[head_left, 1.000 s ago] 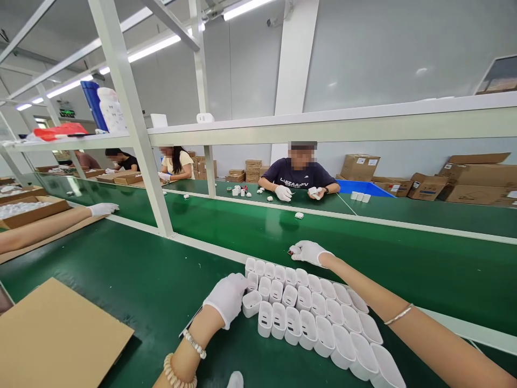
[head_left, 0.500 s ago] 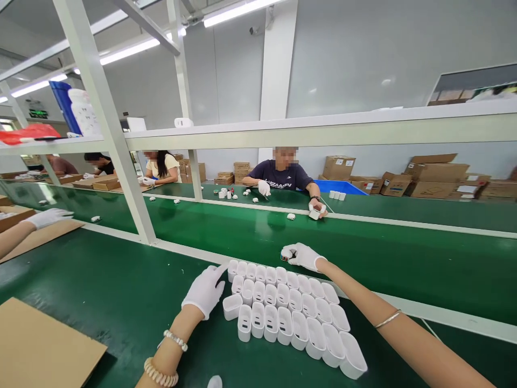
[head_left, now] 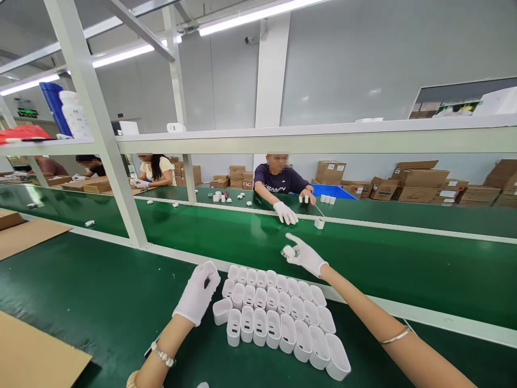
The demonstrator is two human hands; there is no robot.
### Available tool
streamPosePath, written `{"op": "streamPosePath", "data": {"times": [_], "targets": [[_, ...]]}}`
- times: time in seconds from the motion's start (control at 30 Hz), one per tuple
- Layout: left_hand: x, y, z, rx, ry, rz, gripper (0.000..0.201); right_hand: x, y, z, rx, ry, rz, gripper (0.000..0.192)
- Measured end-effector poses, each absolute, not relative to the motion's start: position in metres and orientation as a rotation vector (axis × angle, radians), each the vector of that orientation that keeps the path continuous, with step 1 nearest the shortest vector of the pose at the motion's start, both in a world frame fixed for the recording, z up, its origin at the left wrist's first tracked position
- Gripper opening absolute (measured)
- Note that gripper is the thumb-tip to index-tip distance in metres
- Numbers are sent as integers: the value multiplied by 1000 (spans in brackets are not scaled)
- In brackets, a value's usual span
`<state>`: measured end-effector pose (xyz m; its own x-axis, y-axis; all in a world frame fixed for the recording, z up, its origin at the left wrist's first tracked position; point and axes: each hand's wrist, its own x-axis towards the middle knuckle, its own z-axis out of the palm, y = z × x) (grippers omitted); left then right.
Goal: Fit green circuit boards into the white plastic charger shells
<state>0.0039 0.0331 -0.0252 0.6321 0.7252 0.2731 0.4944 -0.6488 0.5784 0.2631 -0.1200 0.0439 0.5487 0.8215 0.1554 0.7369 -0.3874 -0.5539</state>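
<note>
Grasps in the left hand point(head_left: 196, 295), left of lower centre, one white housing point(head_left: 210, 265), with fingers curled and most of it hidden by the glove. Holds in the right hand point(head_left: 306, 257), near the centre of the frame and above the green belt point(head_left: 388, 269), a small white part point(head_left: 288, 251) with a green edge, with one finger extended. Shows at lower centre three rows of open-topped housings point(head_left: 260, 325), upright on the green worktop point(head_left: 133, 302). Includes cardboard point(head_left: 36, 350) at lower left. Notes at upper centre a co-worker point(head_left: 274, 178), with a gloved hand point(head_left: 286, 213) left of a white piece point(head_left: 319, 222).
</note>
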Motion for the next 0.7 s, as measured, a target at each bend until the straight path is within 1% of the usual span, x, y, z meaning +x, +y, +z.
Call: {"op": "streamPosePath", "data": {"times": [0.07, 0.1, 0.2, 0.23, 0.27, 0.37, 0.43, 0.5, 0.63, 0.7], "targets": [[1, 22, -21, 2317, 863, 849, 14, 255, -123, 54, -2089, -1254, 229, 30], [0, 14, -19, 2248, 817, 931, 13, 249, -125, 59, -2036, -1257, 249, 31], [-4, -9, -14, 2078, 725, 1022, 39, 221, -136, 73, -1837, -1263, 372, 39], [-6, -16, -12, 2068, 693, 1010, 43, 209, -140, 78, -1727, -1258, 450, 43], [-8, -22, -10, 2084, 650, 993, 44, 196, -146, 81, -1641, -1281, 530, 43], [-13, -35, -3, 2221, 480, 955, 41, 161, -161, 87, -1565, -1444, 850, 32], [-17, -40, 1, 2311, 366, 981, 46, 147, -169, 85, -1561, -1478, 963, 28], [-21, -42, 3, 2361, 288, 1029, 51, 142, -172, 81, -1565, -1533, 830, 29], [-24, -45, 4, 2391, 220, 1102, 54, 143, -173, 73, -1520, -1764, 249, 29], [-24, -46, 4, 2397, 208, 1131, 53, 146, -173, 70, -1510, -1822, 57, 28]]}}
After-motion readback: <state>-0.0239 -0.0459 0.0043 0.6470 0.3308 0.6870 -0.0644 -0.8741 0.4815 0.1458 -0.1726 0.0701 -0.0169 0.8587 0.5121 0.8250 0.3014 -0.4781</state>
